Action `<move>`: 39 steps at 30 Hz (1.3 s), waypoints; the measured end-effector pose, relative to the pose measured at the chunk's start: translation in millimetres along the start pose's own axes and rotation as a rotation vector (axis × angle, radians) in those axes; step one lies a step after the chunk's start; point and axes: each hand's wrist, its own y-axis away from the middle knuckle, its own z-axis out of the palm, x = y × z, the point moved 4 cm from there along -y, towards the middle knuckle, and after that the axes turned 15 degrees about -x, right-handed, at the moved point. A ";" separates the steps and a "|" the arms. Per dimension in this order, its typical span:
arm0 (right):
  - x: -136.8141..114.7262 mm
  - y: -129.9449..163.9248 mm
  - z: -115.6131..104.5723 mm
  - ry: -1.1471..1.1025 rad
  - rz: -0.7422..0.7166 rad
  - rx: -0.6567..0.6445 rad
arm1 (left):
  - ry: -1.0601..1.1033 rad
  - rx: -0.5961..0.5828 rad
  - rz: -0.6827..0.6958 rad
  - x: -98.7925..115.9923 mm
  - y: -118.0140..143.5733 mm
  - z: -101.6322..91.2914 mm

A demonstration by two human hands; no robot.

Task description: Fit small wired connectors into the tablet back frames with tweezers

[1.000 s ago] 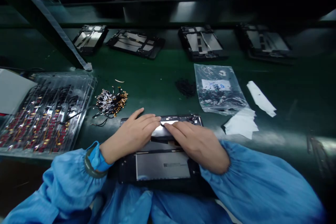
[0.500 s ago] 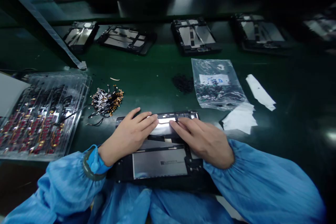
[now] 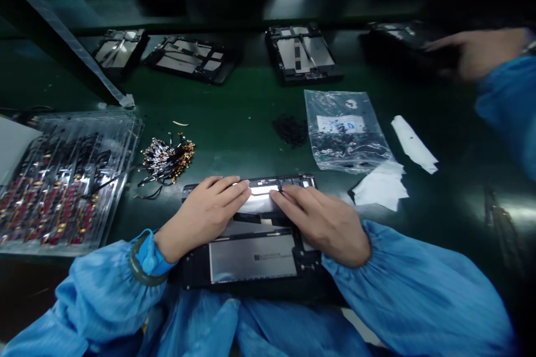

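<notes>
Compared with the view 0.5 s before, both hands lay in nearly the same pose on the opened tablet (image 3: 253,256), while a co-worker's blurred hand (image 3: 481,53) and blue sleeve (image 3: 508,106) had entered at the far right, over the dark unit (image 3: 393,39) lying there. The left hand (image 3: 201,217) rested flat, fingers extended and grasping nothing, its fingertips (image 3: 243,189) pressing the bright strip (image 3: 263,191) near the tablet's far edge. The right hand (image 3: 324,223) lay likewise flat and released, its fingertips (image 3: 278,196) touching the same strip from the other side. The tablet sat at the near edge of the green bench (image 3: 243,117), directly before the person, its silver panel (image 3: 252,257) exposed between the wrists. Bare bench surface lay beyond the tablet's far edge. To the left stood a clear tray of parts (image 3: 62,178), with a heap of small flex cables (image 3: 167,159) just beside it. A pile of black pieces (image 3: 291,129) and a clear bag (image 3: 345,131) lay ahead to the right, with white paper scraps (image 3: 381,187) near the right hand. 3 further open units (image 3: 304,53) lined the far side, and a slanted frame post (image 3: 67,39) crossed the upper left.
</notes>
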 end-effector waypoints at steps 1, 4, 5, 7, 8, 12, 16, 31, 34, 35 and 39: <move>-0.1 0.0 -0.1 0.006 0.001 -0.002 | -0.007 -0.002 0.000 0.1 0.0 -0.1; -0.9 0.4 -0.8 0.032 0.002 -0.002 | -0.029 -0.005 0.001 0.5 0.1 -0.2; -1.3 0.7 -1.1 0.039 -0.002 0.004 | -0.037 -0.008 -0.001 0.7 0.1 -0.1; -2.5 1.5 -1.8 0.048 -0.014 0.023 | -0.053 -0.022 -0.007 1.4 0.1 0.2; -3.1 2.2 -1.9 0.051 -0.020 0.034 | -0.059 -0.030 -0.011 2.0 -0.1 0.3; -4.6 6.6 -1.3 0.046 -0.026 0.083 | -0.090 -0.052 -0.024 5.3 -1.3 -0.9; -3.4 8.5 -0.9 0.006 -0.022 0.089 | -0.108 -0.040 -0.021 7.4 -2.3 -2.8; -0.7 0.9 -1.3 -0.006 -0.004 0.036 | -0.086 0.001 -0.008 6.1 -1.6 -2.2; -1.0 -0.2 -0.4 0.001 -0.001 0.032 | -0.083 -0.023 -0.011 5.8 -1.6 -1.1; -0.9 0.0 -0.2 0.011 0.001 0.031 | -0.074 -0.029 -0.016 5.2 -1.4 -0.9; 1.8 8.1 -0.2 0.018 0.013 0.003 | 0.049 0.006 -0.030 0.5 0.5 -1.7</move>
